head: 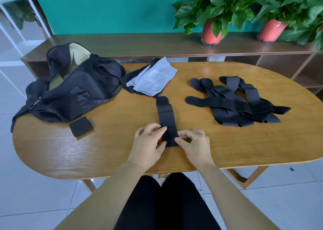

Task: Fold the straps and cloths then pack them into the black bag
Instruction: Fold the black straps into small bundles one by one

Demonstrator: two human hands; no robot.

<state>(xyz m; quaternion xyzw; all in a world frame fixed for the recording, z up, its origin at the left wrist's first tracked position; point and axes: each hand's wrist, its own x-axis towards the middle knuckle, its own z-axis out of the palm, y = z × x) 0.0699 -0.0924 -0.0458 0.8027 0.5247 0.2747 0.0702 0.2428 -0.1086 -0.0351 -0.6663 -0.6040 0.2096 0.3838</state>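
Head view looks down on a long oval wooden counter (52, 151) with a low wooden shelf (139, 44) behind it against a green wall. Two leafy plants (218, 4) in red pots (210, 34) stand on the shelf at the right.

On the counter's far left lies the bag (73, 89), black, slumped and unzipped, with its tan lining showing at the top. Well apart from it, on the right, a pile (236, 103) of loose black straps lies tangled and overlapping. Between them at the far edge sit the cloths (153, 77), a pale grey one lying on a black one, whose left edge touches the bag.

Both hands rest on the near middle of the counter. The left hand (146, 144) pinches the left edge of a perforated black strap (166, 114) at its near end, and the right hand (195, 143) pinches the right edge there. The strap runs straight away from the person, flat on the wood, its rounded far tip just short of the cloths.

A folded strap (81, 128), a small black square, lies just in front of the bag.
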